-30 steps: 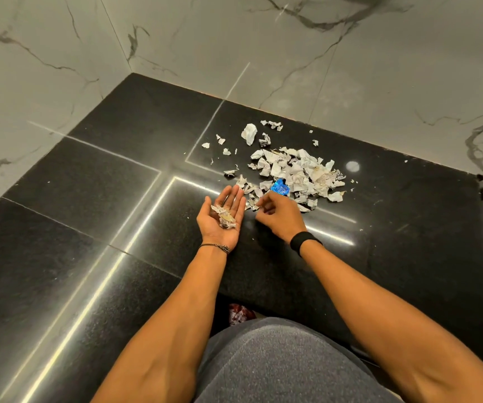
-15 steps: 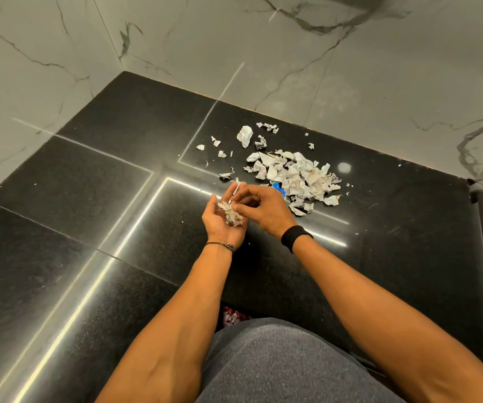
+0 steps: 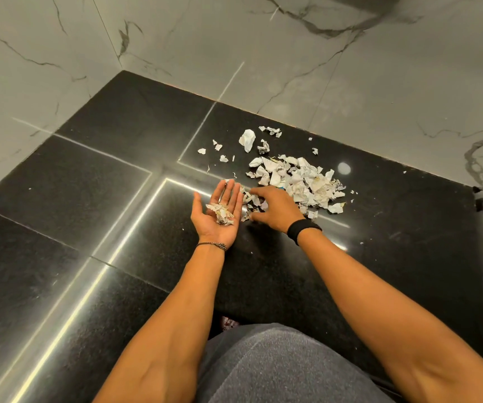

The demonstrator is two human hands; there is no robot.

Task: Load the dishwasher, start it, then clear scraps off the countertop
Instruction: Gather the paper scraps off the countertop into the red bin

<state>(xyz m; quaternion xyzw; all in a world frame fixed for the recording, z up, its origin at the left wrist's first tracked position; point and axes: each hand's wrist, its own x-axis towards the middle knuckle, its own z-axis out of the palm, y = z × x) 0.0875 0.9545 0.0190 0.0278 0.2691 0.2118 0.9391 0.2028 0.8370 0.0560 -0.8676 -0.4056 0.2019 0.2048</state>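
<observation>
head view: the left hand (image 3: 215, 216) lies palm up just above the black counter (image 3: 118, 184), fingers straight and spread a little, thumb out to the side. a small clump of scraps (image 3: 221, 212) sits in the middle of the palm, carried loose, with no finger curled over it. a thin bracelet (image 3: 214, 244) rings that wrist.

the right hand (image 3: 275, 209) is just beside it, palm down, fingers bent over the near left edge of the pile (image 3: 301, 181). its fingertips (image 3: 253, 194) touch torn paper bits that lie between the two hands. whether they pinch any of them i cannot tell, since the hand's back hides the grip. a black band (image 3: 304, 229) is on that wrist.

the pile spreads away from the right hand's knuckles toward the marble wall (image 3: 350, 82), most of it beyond and to the right of the fingers. a few stray bits (image 3: 247, 139) lie apart from the heap, farther back and to the left, near the corner where the counter meets the wall. grey trousers (image 3: 278, 365) fill the bottom of the frame, between the two forearms.
</observation>
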